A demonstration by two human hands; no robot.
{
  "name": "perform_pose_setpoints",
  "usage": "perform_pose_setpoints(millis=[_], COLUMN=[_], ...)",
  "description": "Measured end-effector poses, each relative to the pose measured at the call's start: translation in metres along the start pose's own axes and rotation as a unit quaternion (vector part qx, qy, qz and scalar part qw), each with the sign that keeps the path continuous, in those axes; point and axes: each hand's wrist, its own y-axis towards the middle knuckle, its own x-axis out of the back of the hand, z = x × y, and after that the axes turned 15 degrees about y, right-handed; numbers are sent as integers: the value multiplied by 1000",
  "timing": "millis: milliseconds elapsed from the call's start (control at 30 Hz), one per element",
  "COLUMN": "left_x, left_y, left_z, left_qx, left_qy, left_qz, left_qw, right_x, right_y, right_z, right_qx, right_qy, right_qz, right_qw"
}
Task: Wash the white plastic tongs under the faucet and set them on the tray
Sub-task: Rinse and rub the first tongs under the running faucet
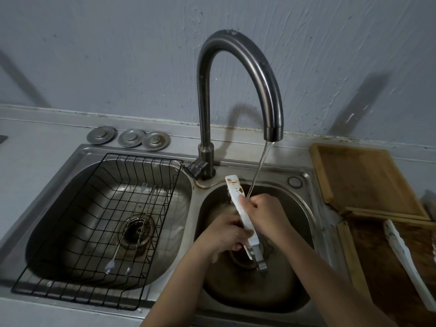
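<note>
White plastic tongs (236, 194) with brown stains near the tip are held over the right sink basin (304, 208), tip pointing up and away, metal hinge end lowest. My left hand (224, 234) grips the lower half of the tongs. My right hand (264, 213) wraps the middle, thumb pressed on the white face. A thin stream of water (259, 168) falls from the curved metal faucet (236, 74) onto my right hand beside the tongs. A wooden tray (351, 251) lies at the right with another white utensil (405, 258) on it.
The left basin holds a black wire rack (77, 234) with two long thin spoons (132, 234) in it. Three round metal drain covers (128, 138) sit on the ledge behind. A wooden board (363, 178) lies right of the sink, against the wall.
</note>
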Motion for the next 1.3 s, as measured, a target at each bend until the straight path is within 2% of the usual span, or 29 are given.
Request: perform_pose_setpoints(millis=[100,200,267,333,367,400,467,533,667,767,900,1100,1300], left_x=[0,-2,-5,-12,-16,-22,-30,-33,-31,-31,-32,-25,-15], left_y=[2,8,14,18,21,23,28,33,46,52,45,38,38], left_z=[3,6,5,2,1,-2,-7,-15,-32,-33,-21,6,12], left_qx=[7,-6,-18,-21,-23,-24,-17,5,29,30,40,100,130], left_qy=[-37,-110,-127,-133,-139,-139,-142,-156,-171,-227,-298,-316,-334], left_qz=[-12,-50,-80,-106,-113,-118,-137,-149,-150,-144,-91,-11,11], left_qw=[999,993,988,985,984,983,980,976,973,963,949,943,934], right_x=[4,9,12,12,12,14,17,22,33,40,47,52,46], right_y=[-3,-14,-24,-33,-35,-35,-33,-33,-32,-32,-35,-45,-48], right_z=[-4,-10,-12,-12,-12,-14,-14,-15,-15,-17,-26,-39,-51], right_qx=[-5,-67,-150,-225,-223,-196,-126,-87,-85,-62,-55,-65,-77], right_qy=[1,76,135,222,236,219,153,114,115,58,23,-29,-14], right_qz=[4,39,100,138,130,109,60,49,52,42,81,142,146], right_qw=[1000,994,974,939,937,950,978,988,988,996,995,987,986])
